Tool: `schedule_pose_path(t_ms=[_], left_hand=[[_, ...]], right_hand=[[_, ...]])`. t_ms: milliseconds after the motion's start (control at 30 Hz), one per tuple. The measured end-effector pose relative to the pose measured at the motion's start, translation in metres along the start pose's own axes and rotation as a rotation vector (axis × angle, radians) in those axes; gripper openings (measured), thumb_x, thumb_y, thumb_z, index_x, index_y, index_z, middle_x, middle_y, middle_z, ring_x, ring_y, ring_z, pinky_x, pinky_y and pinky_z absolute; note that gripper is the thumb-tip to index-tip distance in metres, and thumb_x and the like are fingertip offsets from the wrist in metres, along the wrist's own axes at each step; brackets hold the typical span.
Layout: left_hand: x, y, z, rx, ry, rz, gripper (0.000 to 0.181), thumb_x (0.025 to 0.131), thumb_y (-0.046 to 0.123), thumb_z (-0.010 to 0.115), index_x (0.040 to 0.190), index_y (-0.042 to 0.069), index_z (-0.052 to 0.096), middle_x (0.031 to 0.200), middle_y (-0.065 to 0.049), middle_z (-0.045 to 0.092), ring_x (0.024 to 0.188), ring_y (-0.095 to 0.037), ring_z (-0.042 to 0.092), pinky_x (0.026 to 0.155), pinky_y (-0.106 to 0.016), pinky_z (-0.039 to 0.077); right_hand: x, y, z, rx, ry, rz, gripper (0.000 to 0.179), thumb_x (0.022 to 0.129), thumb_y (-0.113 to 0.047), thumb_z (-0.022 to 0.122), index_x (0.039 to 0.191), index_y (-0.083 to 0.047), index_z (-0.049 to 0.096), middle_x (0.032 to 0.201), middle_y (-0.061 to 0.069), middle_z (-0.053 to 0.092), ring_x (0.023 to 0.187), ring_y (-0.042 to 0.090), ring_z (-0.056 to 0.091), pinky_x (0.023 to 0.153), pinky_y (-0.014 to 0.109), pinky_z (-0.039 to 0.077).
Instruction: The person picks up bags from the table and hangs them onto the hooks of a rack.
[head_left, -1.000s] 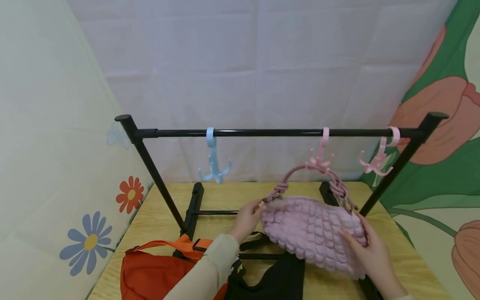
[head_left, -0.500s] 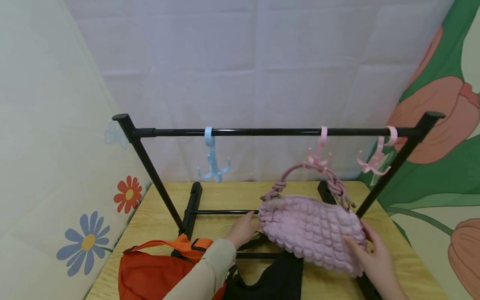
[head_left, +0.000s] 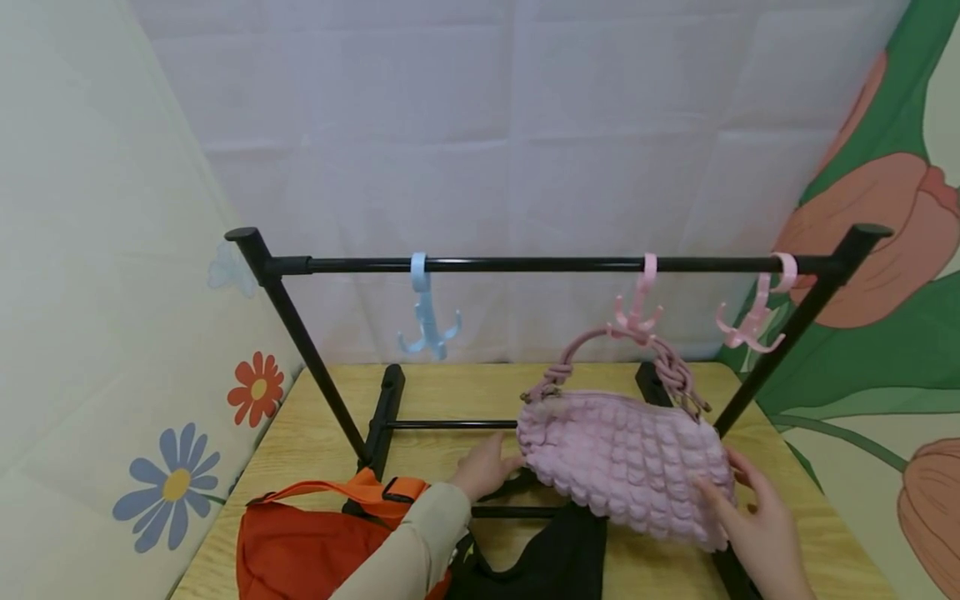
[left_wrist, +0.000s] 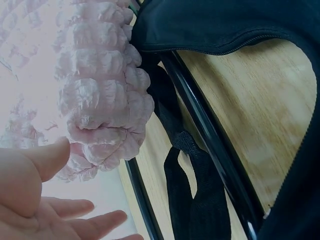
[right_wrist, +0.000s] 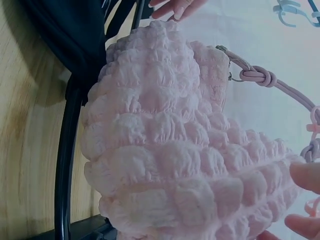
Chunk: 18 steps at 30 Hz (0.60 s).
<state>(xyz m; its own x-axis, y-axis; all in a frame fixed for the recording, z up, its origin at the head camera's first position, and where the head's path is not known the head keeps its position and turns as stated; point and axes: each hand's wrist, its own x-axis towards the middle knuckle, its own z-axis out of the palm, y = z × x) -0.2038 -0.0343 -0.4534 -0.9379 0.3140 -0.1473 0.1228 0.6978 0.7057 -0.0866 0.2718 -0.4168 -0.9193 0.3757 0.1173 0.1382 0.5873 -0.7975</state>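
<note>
A lilac puffy quilted handbag (head_left: pixel 622 462) hangs by its knotted cord handle (head_left: pixel 581 340) from the middle pink hook (head_left: pixel 637 304) on a black rack. It tilts down to the right. My left hand (head_left: pixel 483 468) is beside its left end; in the left wrist view the fingers (left_wrist: pixel 100 225) are spread and relaxed, the thumb tip close to the puffy fabric. At the right end is my right hand (head_left: pixel 757 517), its thumb in front of the bag and its fingers at the edge. In the right wrist view those fingers (right_wrist: pixel 305 225) are loosely apart, pinching nothing.
A blue hook (head_left: pixel 429 321) and another pink hook (head_left: pixel 752 321) hang from the rack's top bar (head_left: pixel 525 265). On the wooden table (head_left: pixel 442 387) lie a red-orange bag (head_left: pixel 300 542) at left and a black bag (head_left: pixel 570 554) below the handbag.
My left hand has let go of the bag's upper left corner and moved down and left. The right hand has loosened and shifted slightly right. The handbag stays hanging on the hook.
</note>
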Motion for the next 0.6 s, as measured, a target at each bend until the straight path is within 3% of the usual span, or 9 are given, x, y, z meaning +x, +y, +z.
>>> schedule_pose_path(t_ms=[100,267,333,600], left_hand=[[-0.001,0.0,0.0,0.041,-0.008,-0.011,0.062,0.094,0.027,0.065,0.141,-0.007,0.042,0.138,-0.026,0.049,0.125,-0.045,0.046,0.098,-0.064,0.033],[-0.003,-0.001,0.0,0.097,-0.047,-0.087,0.061,0.089,0.025,0.071,0.138,-0.004,0.048,0.133,-0.025,0.053,0.12,-0.047,0.049,0.093,-0.063,0.038],[-0.003,-0.003,0.001,0.126,-0.054,-0.126,0.059,0.087,0.024,0.074,0.134,-0.003,0.051,0.129,-0.024,0.055,0.117,-0.048,0.05,0.09,-0.064,0.039],[-0.001,-0.01,0.005,0.243,-0.049,-0.23,0.049,0.078,0.023,0.083,0.117,0.003,0.062,0.112,-0.021,0.061,0.102,-0.046,0.055,0.081,-0.062,0.044]], right_hand=[[-0.003,0.0,0.001,-0.02,0.07,-0.038,0.061,0.096,-0.025,0.064,0.139,0.011,0.04,0.134,0.031,0.043,0.114,0.04,0.041,0.082,0.043,0.039],[-0.01,0.002,0.005,-0.001,0.183,-0.086,0.053,0.091,-0.015,0.069,0.133,0.01,0.049,0.117,0.022,0.05,0.095,0.002,0.041,0.069,0.014,0.032],[-0.013,0.002,0.006,0.018,0.213,-0.094,0.05,0.09,-0.012,0.07,0.131,0.009,0.052,0.11,0.017,0.052,0.087,-0.007,0.036,0.068,0.01,0.032],[-0.018,0.004,0.015,0.06,0.247,-0.029,0.045,0.087,-0.008,0.072,0.127,0.007,0.056,0.093,-0.01,0.05,0.082,-0.009,0.04,0.066,0.01,0.035]])
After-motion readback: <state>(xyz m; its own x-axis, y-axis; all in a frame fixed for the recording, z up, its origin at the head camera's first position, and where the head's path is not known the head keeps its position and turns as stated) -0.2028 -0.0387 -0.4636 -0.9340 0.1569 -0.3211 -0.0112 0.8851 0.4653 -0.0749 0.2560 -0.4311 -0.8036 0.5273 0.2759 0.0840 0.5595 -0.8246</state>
